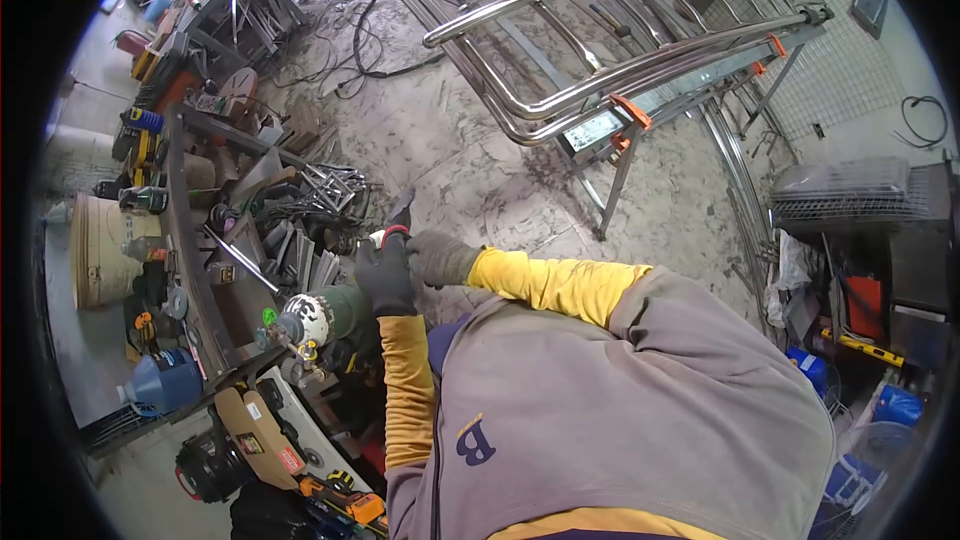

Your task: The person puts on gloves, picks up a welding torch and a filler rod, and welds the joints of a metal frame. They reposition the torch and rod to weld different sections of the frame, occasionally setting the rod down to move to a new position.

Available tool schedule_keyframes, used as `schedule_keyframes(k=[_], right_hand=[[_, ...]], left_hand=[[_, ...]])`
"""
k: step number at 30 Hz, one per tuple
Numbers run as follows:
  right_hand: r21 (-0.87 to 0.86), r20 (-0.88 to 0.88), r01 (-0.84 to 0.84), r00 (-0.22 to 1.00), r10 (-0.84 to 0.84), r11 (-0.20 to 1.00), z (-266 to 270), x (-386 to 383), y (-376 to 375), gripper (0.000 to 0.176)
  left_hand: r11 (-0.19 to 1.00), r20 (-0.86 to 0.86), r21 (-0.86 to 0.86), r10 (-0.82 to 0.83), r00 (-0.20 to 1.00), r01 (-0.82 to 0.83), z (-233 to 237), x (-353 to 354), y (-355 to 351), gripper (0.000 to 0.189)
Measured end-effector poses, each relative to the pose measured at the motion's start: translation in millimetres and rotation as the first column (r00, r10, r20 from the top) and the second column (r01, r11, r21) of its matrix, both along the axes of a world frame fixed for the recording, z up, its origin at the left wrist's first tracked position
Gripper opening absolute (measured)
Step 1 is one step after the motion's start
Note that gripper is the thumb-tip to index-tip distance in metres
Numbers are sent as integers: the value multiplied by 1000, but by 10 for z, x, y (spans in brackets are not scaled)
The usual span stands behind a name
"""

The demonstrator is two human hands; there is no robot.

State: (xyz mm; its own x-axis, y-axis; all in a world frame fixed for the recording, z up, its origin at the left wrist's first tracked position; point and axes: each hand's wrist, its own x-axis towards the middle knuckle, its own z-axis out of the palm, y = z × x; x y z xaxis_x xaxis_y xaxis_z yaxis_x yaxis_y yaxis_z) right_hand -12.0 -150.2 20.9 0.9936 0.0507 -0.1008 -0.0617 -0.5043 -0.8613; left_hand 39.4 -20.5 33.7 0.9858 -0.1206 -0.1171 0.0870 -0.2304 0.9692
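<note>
My left hand [385,280], in a dark glove, is raised in front of my body with its fingers closed. Just beyond it points a dark, tapered thing with a red band [397,230], too small to name. Pressed close beside it is my right hand [440,258], in a grey glove, with its fingers curled; what they hold, if anything, is hidden. A green gas cylinder with a white top [335,312] lies left of my left hand. Behind the hands, loose metal offcuts [330,190] are heaped.
Polished tubular railing [600,70] rests on a metal stand with orange clamps [632,112]. Cables [365,50] trail over the stained floor. At left stand a steel-framed rack [200,230], a bucket [100,255] and a blue jug [165,382]. A yellow level [865,347] lies at right.
</note>
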Motion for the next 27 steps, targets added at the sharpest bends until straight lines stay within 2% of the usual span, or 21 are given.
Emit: schedule_keyframes(k=[1, 2, 3, 5, 7, 8, 10, 11, 12, 13, 15, 16, 17, 19, 20, 21, 22, 23, 26, 27], right_hand=[[205, -147, 21, 989, 9, 979, -12, 40, -64, 30], [379, -293, 96, 956, 21, 920, -31, 81, -127, 27], [229, -136, 2, 990, 30, 973, -454, 150, -128, 21], [208, -82, -35, 995, 53, 977, -778, 176, -232, 14], [226, 3, -10, 1000, 9, 974, -1087, 192, -267, 9], [250, 62, 19, 997, -35, 968, -1283, 198, -267, 7], [334, 240, 73, 958, -159, 940, -1368, 208, -237, 9], [155, 184, 111, 973, -139, 982, -1420, 158, -308, 8], [-79, 141, 159, 979, -147, 984, -1003, 40, -381, 10], [-243, 124, 202, 977, -176, 949, -656, -53, -427, 13], [-183, 95, 326, 945, -313, 928, -283, -55, -423, 22], [231, -39, 402, 914, -404, 886, -406, 26, -344, 22], [586, -186, 484, 861, -474, 649, -454, 103, -271, 23], [798, -256, 482, 815, -520, 361, -511, 106, -230, 24], [867, -291, 455, 791, -538, 201, -537, 107, -209, 25], [802, -394, 563, 750, -532, 200, -804, 146, -225, 26], [726, -486, 658, 698, -526, 203, -674, 190, -292, 28], [835, -547, 540, 801, -242, -104, -557, 157, -345, 23], [796, -599, 604, 773, -208, -43, -506, 327, -330, 28], [768, -631, 641, 751, -194, -17, -503, 357, -310, 31]], left_hand=[[1000, 2, 1, 4, 1000, -4, 40, -18, -12, 17], [995, 87, 87, -50, 995, 43, 71, -77, -14, 17], [981, 164, 177, -114, 980, 85, 136, -143, -40, 18], [974, 158, 204, -136, 978, 102, 40, -217, -71, 20], [955, 184, 271, -178, 967, 124, -285, -207, -28, 22], [954, 184, 270, -182, 966, 128, -262, -244, -48, 22], [991, -4, 74, -108, 994, 108, -193, -342, -121, 16], [991, -3, 72, -113, 994, 113, -199, -353, -139, 16], [995, -55, 6, -100, 993, 100, -223, -361, -149, 15], [995, -106, -60, -89, 990, 83, -232, -367, -167, 14], [994, -139, -59, -101, 985, 94, -118, -466, -293, 12], [993, -173, -55, -110, 979, 102, -73, -510, -346, 11], [993, -167, -55, -113, 979, 105, -98, -524, -369, 11], [979, -139, -161, -144, 980, 121, -124, -533, -416, 10], [978, -131, -166, -148, 980, 126, -122, -543, -399, 10], [979, -25, 40, -198, 980, 199, -21, -566, -389, 11], [940, 75, 248, -261, 963, 235, 67, -556, -406, 12], [943, 86, 244, -255, 963, 228, 127, -566, -425, 12], [961, 50, 181, -223, 973, 211, 136, -549, -425, 15], [989, -82, -16, -150, 985, 149, 80, -492, -439, 16]])
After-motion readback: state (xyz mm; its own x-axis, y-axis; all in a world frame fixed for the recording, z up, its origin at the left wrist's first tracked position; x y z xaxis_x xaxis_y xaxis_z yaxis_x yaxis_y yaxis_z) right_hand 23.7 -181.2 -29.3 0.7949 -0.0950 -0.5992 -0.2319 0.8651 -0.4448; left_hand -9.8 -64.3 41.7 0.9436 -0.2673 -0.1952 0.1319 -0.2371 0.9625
